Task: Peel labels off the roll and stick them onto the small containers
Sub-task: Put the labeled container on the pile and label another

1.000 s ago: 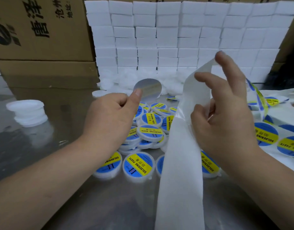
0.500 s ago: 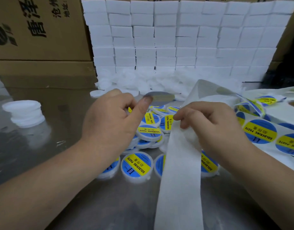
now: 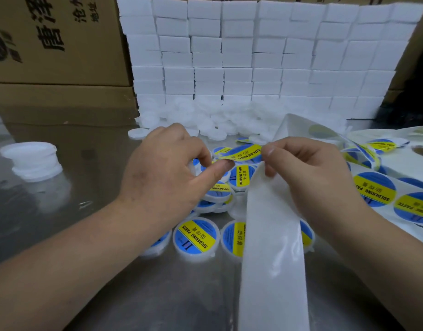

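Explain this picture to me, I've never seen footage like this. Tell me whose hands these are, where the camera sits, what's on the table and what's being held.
There is no machine here. A person works with bare hands, and the single camera is worn on their head, looking forward and down.

The left hand pinches one end of a blue-and-yellow label. The right hand grips the white backing strip, its forefinger at the label's other end.

On the shiny metal table lie round labelled containers. Plain white containers are heaped behind them, in front of a wall of white blocks. Unpeeled labels lie to the right, and cardboard boxes stand at the left.
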{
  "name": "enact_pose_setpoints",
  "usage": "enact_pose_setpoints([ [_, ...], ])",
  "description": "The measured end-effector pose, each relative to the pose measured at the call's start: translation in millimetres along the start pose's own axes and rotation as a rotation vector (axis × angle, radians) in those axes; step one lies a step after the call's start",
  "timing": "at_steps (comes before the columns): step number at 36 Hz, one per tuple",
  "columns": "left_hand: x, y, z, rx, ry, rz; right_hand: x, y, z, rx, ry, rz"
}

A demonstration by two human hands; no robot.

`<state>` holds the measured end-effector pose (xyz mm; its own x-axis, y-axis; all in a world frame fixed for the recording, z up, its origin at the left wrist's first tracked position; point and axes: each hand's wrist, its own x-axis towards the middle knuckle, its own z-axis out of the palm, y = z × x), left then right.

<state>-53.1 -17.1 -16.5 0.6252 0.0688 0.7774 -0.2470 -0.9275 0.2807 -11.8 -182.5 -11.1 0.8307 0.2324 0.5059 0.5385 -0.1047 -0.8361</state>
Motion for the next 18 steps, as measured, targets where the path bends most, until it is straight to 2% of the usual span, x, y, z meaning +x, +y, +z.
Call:
enact_pose_setpoints([
  [14,5,2,-1,0.010,-0.009,-0.099,4,10,2,-0.053,0.005,0.049],
  [18,5,-7,5,-0.026,0.021,-0.161,10,8,-3,0.031,0.122,0.090],
])
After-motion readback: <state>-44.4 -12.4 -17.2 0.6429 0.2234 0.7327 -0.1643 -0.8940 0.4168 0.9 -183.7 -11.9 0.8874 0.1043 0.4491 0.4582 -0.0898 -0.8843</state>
